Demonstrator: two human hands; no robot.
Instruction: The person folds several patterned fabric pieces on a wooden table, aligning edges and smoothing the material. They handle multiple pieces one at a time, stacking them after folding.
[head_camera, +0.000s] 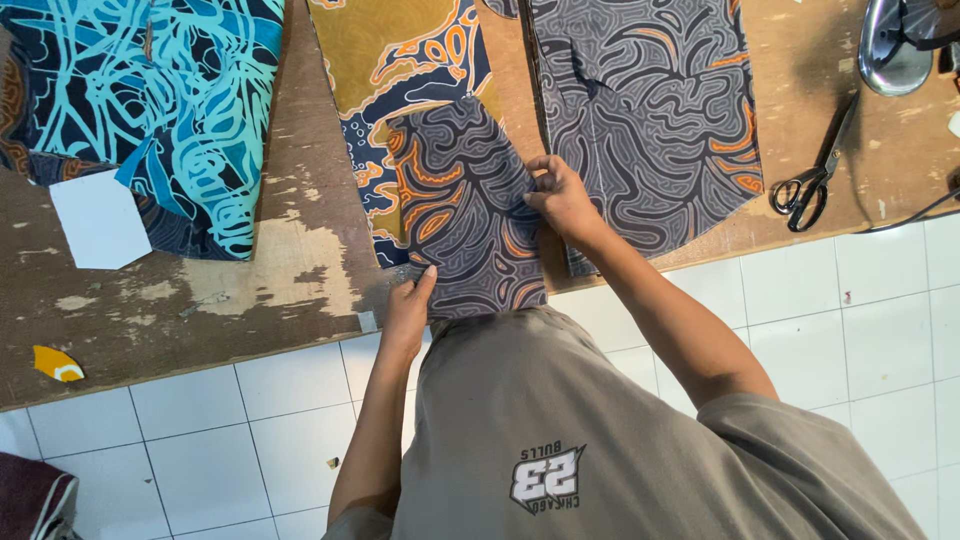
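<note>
A grey-and-orange patterned fabric piece (465, 210) is pinned flat on the table (250, 290): its near-left corner under the left hand (408, 312), fingers extended, its right edge pinched by the right hand (562, 198).

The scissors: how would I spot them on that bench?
Look along the worn wooden workbench to its right end, past the grey patterned cloth. The scissors lie there on bare wood below a shiny metal object, black-handled, the only tool among the fabric.
</note>
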